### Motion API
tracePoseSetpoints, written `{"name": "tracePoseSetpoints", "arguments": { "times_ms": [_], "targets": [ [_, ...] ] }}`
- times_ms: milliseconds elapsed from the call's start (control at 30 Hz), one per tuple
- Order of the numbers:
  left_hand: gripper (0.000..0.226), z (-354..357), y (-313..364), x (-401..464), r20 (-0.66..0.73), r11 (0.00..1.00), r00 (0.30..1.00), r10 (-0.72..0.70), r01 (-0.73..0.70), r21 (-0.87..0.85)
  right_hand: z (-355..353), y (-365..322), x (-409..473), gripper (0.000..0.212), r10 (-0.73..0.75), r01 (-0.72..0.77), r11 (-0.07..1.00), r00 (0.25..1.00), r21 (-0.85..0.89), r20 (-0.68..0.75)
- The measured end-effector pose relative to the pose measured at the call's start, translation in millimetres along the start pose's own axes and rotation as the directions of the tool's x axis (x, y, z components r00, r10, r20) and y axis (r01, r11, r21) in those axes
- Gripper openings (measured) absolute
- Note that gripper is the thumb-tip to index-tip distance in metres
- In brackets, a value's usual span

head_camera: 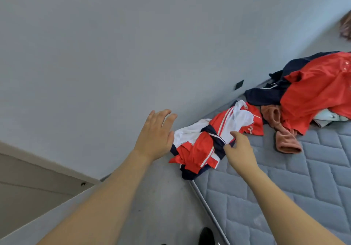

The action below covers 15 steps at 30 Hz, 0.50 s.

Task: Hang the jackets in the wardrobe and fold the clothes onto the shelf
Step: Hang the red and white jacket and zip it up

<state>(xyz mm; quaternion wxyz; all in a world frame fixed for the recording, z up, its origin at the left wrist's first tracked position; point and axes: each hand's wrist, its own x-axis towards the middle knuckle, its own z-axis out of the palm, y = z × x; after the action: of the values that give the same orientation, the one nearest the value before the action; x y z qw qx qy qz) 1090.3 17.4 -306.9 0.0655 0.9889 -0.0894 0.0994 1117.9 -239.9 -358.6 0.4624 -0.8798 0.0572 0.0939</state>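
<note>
Two forearms enter from the lower edge, both bare from the frame edge to the wrist; no sleeve, cuff, watch, strap or glove is worn on either. The left hand (155, 136) is uncovered, with no ring on the fingers that show. The right hand (238, 149) is likewise uncovered and carries no jewellery on its back. At the bottom edge, between the forearms, the rounded toe of a glossy black shoe (206, 235) is partly in view.
</note>
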Motion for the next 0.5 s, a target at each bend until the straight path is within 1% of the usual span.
{"name": "tracePoseSetpoints", "arguments": {
  "times_ms": [133, 200, 267, 300, 367, 433, 500],
  "targets": [
    [0.051, 53.1, 8.0, 89.5, 0.134, 0.994, 0.987, 0.089, -0.079, -0.079, -10.7, 38.5, 65.5, 0.051, 0.208, -0.206, 0.977, 0.978, 0.050, -0.030],
    [0.053, 100.3, 10.7, 133.4, 0.211, 0.984, 0.974, 0.082, -0.046, -0.170, -5.8, 60.1, 102.5, 0.050, 0.277, -0.275, 0.960, 0.960, 0.049, -0.050],
    [0.056, 164.3, 14.1, 172.8, 0.307, 0.958, 0.951, 0.042, 0.049, -0.282, 7.4, 87.5, 141.9, 0.051, 0.321, -0.319, 0.947, 0.945, 0.041, -0.057],
    [0.058, 201.5, 15.5, 189.7, 0.374, 0.940, 0.927, 0.033, 0.098, -0.327, 17.1, 103.4, 161.4, 0.050, 0.337, -0.335, 0.941, 0.940, 0.041, -0.054],
    [0.064, 279.8, 17.1, 217.5, 0.523, 0.913, 0.851, 0.058, 0.167, -0.372, 41.2, 138.8, 198.1, 0.049, 0.388, -0.385, 0.921, 0.921, 0.061, -0.043],
    [0.072, 351.6, 14.3, 232.2, 0.648, 0.914, 0.758, 0.067, 0.213, -0.344, 68.6, 175.6, 226.4, 0.051, 0.467, -0.463, 0.878, 0.884, 0.123, -0.002],
    [0.078, 410.5, 8.1, 236.5, 0.748, 0.931, 0.663, 0.041, 0.246, -0.269, 92.8, 208.3, 248.0, 0.055, 0.551, -0.552, 0.817, 0.833, 0.166, 0.052]
  ]
}}
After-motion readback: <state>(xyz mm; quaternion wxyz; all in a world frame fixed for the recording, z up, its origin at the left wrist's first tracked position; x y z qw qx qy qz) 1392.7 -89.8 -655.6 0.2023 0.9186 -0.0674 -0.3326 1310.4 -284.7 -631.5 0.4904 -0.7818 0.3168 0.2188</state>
